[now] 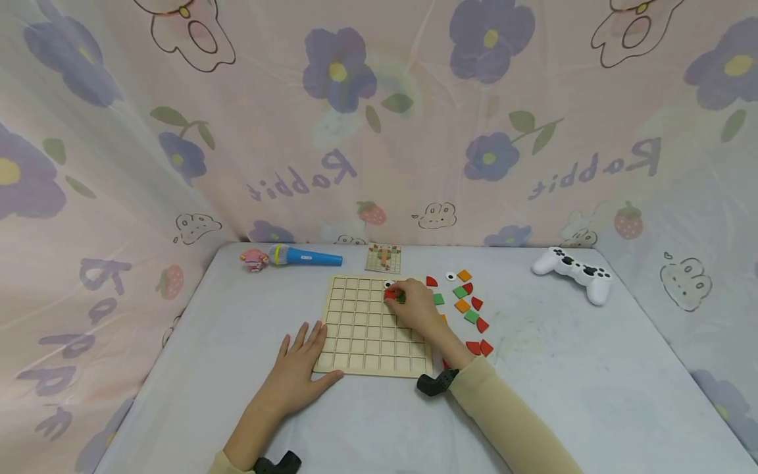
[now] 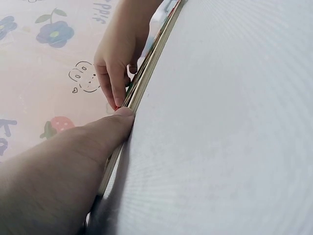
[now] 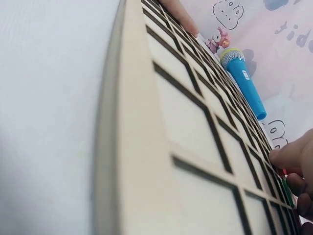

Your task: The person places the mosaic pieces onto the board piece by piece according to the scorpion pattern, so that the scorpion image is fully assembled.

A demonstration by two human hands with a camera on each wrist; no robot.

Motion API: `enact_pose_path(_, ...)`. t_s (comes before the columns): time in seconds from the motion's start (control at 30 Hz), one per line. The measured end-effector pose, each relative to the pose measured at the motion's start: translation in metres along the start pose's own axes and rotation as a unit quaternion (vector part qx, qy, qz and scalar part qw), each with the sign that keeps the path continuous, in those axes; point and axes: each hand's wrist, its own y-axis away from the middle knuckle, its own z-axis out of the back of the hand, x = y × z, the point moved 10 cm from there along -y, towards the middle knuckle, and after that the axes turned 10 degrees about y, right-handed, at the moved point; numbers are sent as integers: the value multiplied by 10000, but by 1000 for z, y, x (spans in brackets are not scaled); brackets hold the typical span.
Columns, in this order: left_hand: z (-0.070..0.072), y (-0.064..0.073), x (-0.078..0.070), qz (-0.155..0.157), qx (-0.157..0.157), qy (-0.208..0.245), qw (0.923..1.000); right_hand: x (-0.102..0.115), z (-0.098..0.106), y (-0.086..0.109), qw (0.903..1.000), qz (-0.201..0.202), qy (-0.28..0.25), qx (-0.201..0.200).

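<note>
A wooden grid board (image 1: 355, 326) with square cells lies flat on the table. At its upper part, my right hand (image 1: 417, 308) pinches a small red piece (image 1: 390, 295) over the cells, thumb and fingers curled; the piece's shape is partly hidden. A green piece (image 1: 401, 298) shows beneath those fingers. Just above the fingertips sits a white round eye piece (image 1: 388, 284) on the board. My left hand (image 1: 298, 372) rests at the board's lower left corner with fingers spread, and its thumb (image 2: 115, 128) lies along the near edge.
Several red, green and orange tiles (image 1: 462, 306) lie right of the board, with another eye piece (image 1: 451, 276). Behind it stands a patterned picture card (image 1: 383, 258). A blue toy microphone (image 1: 310, 257), a pink figurine (image 1: 254, 259) and a white game controller (image 1: 573, 273) lie farther back.
</note>
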Motion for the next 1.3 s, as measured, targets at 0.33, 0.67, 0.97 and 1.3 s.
enact_pose_path(0.33, 0, 0, 0, 25, 26, -5, 10000, -2, -1, 0, 9999, -90, -62, -26)
enact_pose_path(0.67, 0, 0, -1, 91, 102, 9, 9999, -2, 0, 0, 9999, 53, -67, -145)
enact_pose_path(0.97, -3, -2, 3, 106, 155, -59, 9998, 2, 0, -2, 9999, 1, 78, -145)
enact_pose_path(1.3, -2, -1, 2, 104, 152, -70, 9998, 4, 5, 0, 10000, 44, 1, -72)
